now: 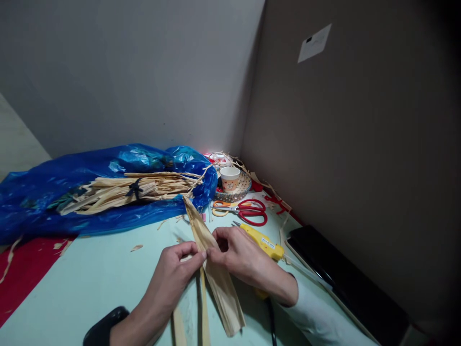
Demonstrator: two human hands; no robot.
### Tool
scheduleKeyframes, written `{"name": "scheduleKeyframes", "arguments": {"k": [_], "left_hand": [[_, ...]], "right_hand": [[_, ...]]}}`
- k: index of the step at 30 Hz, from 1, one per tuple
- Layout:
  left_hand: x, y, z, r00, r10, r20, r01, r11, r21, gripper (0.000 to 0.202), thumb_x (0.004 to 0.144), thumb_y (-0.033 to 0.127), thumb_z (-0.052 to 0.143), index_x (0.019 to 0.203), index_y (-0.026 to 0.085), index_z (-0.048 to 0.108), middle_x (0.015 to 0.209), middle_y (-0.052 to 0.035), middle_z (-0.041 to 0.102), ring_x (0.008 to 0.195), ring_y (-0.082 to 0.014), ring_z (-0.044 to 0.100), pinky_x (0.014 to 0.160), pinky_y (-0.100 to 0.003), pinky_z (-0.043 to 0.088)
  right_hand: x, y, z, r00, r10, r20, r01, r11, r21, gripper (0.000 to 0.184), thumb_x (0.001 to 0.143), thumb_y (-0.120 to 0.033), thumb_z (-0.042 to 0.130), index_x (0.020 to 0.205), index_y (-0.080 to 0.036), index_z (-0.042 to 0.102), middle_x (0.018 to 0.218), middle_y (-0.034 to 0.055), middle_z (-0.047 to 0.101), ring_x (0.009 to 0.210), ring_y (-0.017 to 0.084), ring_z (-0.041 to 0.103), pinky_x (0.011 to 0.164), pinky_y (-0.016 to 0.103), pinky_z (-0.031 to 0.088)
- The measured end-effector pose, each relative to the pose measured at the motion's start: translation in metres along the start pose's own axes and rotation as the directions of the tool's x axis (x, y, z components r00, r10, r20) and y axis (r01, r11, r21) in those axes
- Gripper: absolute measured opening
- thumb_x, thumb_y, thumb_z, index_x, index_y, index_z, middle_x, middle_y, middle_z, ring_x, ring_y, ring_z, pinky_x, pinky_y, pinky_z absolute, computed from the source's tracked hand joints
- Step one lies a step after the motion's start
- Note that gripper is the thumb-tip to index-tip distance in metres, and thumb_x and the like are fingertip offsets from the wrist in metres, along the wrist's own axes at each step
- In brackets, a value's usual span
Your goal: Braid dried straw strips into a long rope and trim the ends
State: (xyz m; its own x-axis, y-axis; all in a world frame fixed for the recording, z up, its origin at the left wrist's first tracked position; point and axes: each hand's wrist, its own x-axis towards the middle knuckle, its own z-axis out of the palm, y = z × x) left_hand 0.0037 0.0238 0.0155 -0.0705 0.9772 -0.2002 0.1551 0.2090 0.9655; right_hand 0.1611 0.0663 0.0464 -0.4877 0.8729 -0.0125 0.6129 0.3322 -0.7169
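My left hand (176, 271) and my right hand (237, 254) both pinch a long, pale dried leaf strip (219, 283) that lies on the light green table (101, 278). The fingertips meet near the strip's middle, where narrower strips (204, 312) hang off below. The strip's far tip points toward a tied bundle of dried leaves (126, 191) resting on a blue plastic bag (54, 192). A yellow glue gun (262, 241) lies just behind my right hand.
Red-handled scissors (252, 211) and orange-handled scissors (225, 205) lie near a paper cup (229, 178) on a woven mat (242, 188) in the corner. A black flat device (342, 278) sits along the right wall. A black object (104, 327) is near my left forearm.
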Motion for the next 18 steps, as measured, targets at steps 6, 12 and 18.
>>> {"name": "scheduleKeyframes", "arguments": {"k": [6,12,18], "left_hand": [[-0.0005,-0.0017,-0.0007,1.000,0.005,0.022,-0.005,1.000,-0.006,0.025,0.073,0.036,0.063,0.058,0.017,0.058,0.051,0.0048,0.042,0.047,-0.0089,0.026,0.043,-0.021,0.016],[0.0019,-0.0036,-0.0003,0.999,0.048,0.009,-0.048,0.998,0.028,0.025,0.073,0.036,0.062,0.060,0.016,0.062,0.059,0.0026,0.052,0.049,-0.0083,0.030,0.045,-0.021,0.018],[0.0033,-0.0050,-0.0017,0.998,0.052,-0.030,-0.052,0.999,-0.004,0.013,0.066,0.027,0.064,0.060,0.016,0.064,0.062,0.0005,0.058,0.056,-0.0122,0.041,0.049,-0.022,0.027]], "right_hand": [[-0.0002,-0.0019,0.0007,1.000,0.022,0.008,-0.022,0.999,-0.029,0.013,0.074,-0.025,0.053,0.064,-0.017,0.050,0.058,-0.0038,0.045,0.059,0.010,0.039,0.051,0.023,0.023],[-0.0049,-0.0021,0.0058,0.996,0.007,-0.085,-0.012,0.998,-0.056,0.015,0.075,-0.026,0.054,0.064,-0.017,0.048,0.058,-0.0047,0.043,0.059,0.010,0.036,0.053,0.023,0.021],[-0.0019,-0.0040,0.0043,0.999,0.020,0.041,-0.027,0.986,0.167,0.006,0.069,-0.020,0.056,0.065,-0.015,0.055,0.059,-0.0045,0.045,0.059,0.009,0.040,0.052,0.020,0.026]]}}
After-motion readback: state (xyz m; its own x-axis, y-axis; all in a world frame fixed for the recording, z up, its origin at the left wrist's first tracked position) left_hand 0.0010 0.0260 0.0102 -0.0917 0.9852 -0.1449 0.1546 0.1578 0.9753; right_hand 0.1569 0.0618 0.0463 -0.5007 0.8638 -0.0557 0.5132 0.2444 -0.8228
